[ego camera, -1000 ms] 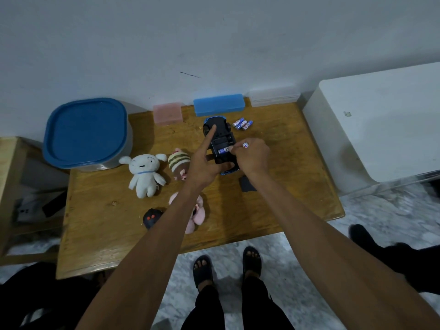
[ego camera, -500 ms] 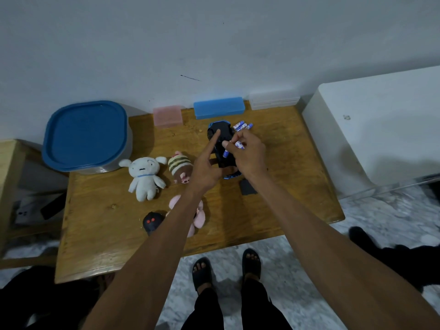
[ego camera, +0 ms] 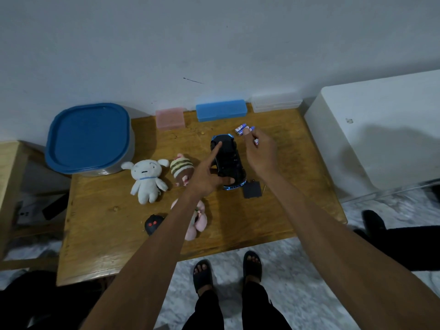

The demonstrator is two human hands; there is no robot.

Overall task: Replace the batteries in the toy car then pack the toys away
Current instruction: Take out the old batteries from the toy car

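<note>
Wooden counter (ego camera: 100, 234). On it I see: toy car (ego camera: 229, 160) upside down, loose batteries (ego camera: 241, 128), black cover (ego camera: 252, 189), white plush (ego camera: 146, 178), striped plush (ego camera: 182, 169), pink plush (ego camera: 198, 220), black remote (ego camera: 153, 223), pink case (ego camera: 170, 118), blue case (ego camera: 221, 110), clear case (ego camera: 276, 104).

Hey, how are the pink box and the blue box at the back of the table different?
The pink box is short and pale, see-through pink; the blue box is long and a solid-looking bright blue. The pink box sits left of the blue one. Both are closed, low rectangles lying by the wall.
</note>
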